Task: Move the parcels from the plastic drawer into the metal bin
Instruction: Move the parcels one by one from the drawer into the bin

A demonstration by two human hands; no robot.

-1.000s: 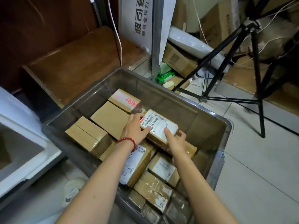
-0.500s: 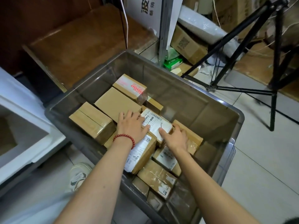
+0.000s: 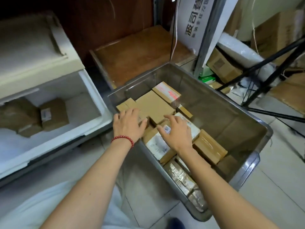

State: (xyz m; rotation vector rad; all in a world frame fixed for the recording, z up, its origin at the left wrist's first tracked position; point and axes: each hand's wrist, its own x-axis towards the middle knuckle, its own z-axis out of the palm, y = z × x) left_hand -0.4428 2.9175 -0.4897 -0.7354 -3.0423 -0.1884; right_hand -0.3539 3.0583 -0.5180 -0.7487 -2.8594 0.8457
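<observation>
The metal bin (image 3: 257, 129) stands on the floor at centre right, holding several cardboard parcels (image 3: 155, 106). My left hand (image 3: 128, 124), with a red bead bracelet at the wrist, hovers with fingers spread over the bin's near left rim and holds nothing. My right hand (image 3: 178, 131) is spread flat above a white-labelled parcel (image 3: 157, 145) inside the bin, empty as well. The white plastic drawer (image 3: 97, 103) is open at the left, and brown parcels (image 3: 52, 114) lie inside it.
A wooden board (image 3: 140, 53) lies behind the bin. A black tripod (image 3: 270, 76) stands at the right, with cardboard boxes (image 3: 221, 65) and a white sign (image 3: 196, 20) behind. Tiled floor (image 3: 272, 192) stretches to the right of the bin.
Both hands have let go of the white-labelled parcel in the bin and lifted off, fingers spread. The view has swung left, bringing the white drawer into sight.
</observation>
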